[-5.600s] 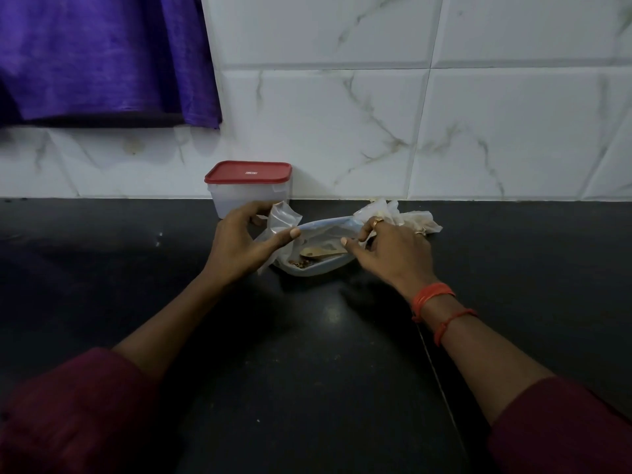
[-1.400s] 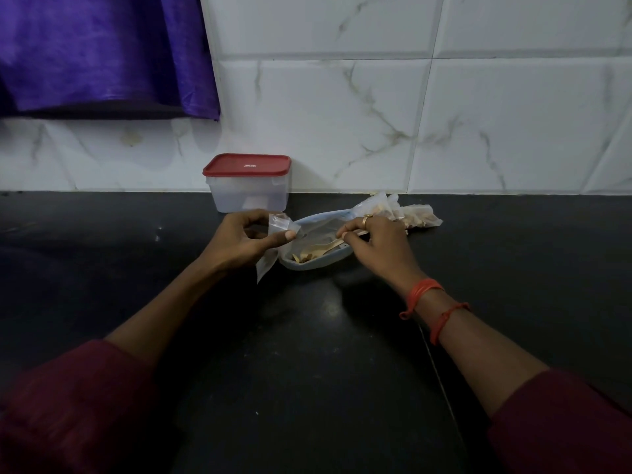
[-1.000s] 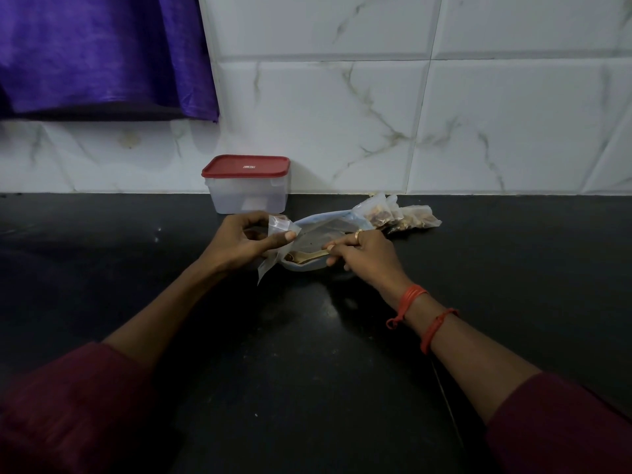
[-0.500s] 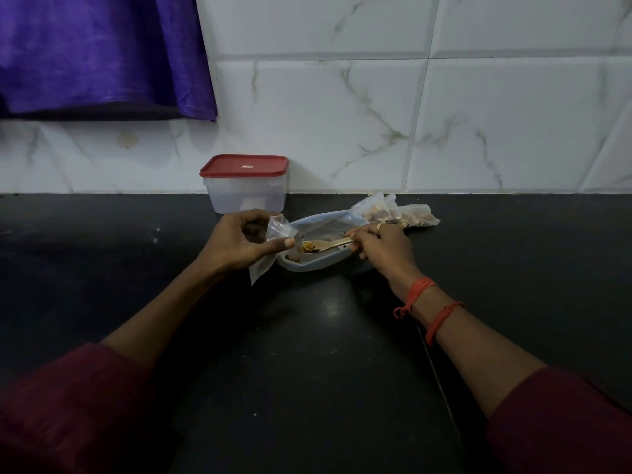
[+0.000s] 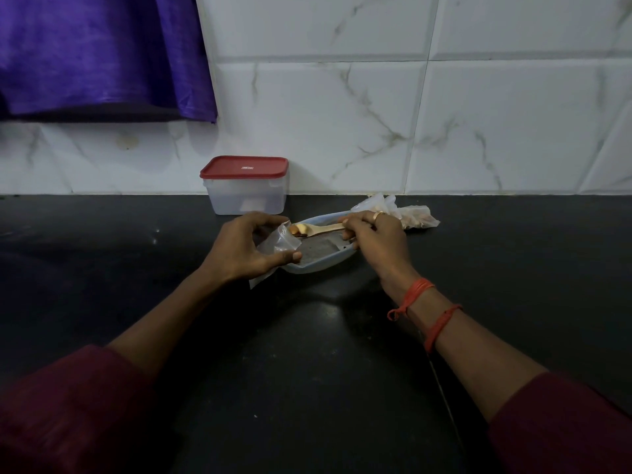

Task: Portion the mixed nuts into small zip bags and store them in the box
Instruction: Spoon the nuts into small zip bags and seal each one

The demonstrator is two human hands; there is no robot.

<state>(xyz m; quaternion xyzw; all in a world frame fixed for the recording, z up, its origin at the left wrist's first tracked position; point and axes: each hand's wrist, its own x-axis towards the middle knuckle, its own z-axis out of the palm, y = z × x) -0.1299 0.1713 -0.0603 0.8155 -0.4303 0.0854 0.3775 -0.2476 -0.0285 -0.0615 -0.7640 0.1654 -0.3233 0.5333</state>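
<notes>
My left hand point(image 5: 244, 249) pinches a small clear zip bag point(image 5: 278, 242) with its mouth held open over the near-left end of a shallow pale-blue dish point(image 5: 321, 260). My right hand point(image 5: 376, 236) grips a wooden spoon point(image 5: 321, 229); its bowl carries a few nuts right at the bag's mouth. Behind my right hand lie filled clear bags of nuts point(image 5: 415, 217). A clear plastic box with a red lid point(image 5: 246, 186), closed, stands against the wall behind my left hand.
Everything sits on a black countertop point(image 5: 307, 371) that meets a white marble-tile wall point(image 5: 410, 114). A purple cloth point(image 5: 95, 53) hangs at the upper left above the counter.
My right hand scooped nuts from the dish, lifted the loaded spoon and carried it left to the bag's mouth. My left hand kept its hold on the bag.
</notes>
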